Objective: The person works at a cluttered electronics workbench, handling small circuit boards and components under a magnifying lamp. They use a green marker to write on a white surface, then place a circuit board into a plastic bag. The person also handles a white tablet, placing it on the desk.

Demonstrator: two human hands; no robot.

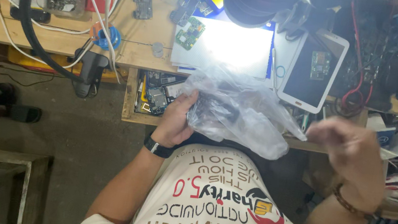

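Observation:
My left hand (176, 120) grips a crumpled clear plastic bag (240, 109) over an open wooden drawer (131, 93). Dark shapes show through the plastic, but I cannot tell what they are. My right hand (344, 142) is blurred, to the right of the bag, with its fingers pinched near the bag's stretched corner. A black band sits on my left wrist and a brown bracelet on my right wrist.
The wooden workbench (66, 35) carries a white tablet (314, 70) with a small chip on it, a green circuit board (190, 32), a brightly lit white mat (232, 45), white cables and a black hose. Phone parts fill the drawer. Sandals lie on the floor at left.

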